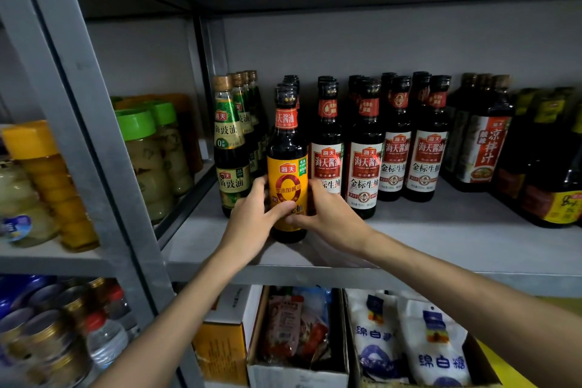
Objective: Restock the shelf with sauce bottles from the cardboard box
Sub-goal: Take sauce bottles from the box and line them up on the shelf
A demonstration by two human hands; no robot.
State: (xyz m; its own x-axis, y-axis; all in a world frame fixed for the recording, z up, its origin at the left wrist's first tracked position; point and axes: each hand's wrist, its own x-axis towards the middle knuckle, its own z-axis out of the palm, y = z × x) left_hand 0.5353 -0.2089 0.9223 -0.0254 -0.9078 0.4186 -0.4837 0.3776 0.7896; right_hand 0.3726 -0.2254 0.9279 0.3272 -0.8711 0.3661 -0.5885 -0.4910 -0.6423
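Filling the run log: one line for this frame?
left hand, right hand grip yellow-labelled dark sauce bottle | upright on grey metal shelf | front of row

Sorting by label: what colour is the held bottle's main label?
Sauce bottle label: yellow-orange, red ring; head view.

I see a grocery shop here: grey metal shelving (441,239) carries rows of identical sauce bottles (396,148), jars (148,161), tins (47,324), and bags of sugar (434,346) below.

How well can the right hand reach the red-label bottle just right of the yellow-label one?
Probably yes: the red-label bottle stands right beside the right hand, nothing between. But its grip is on the yellow-label bottle, so it must let go first.
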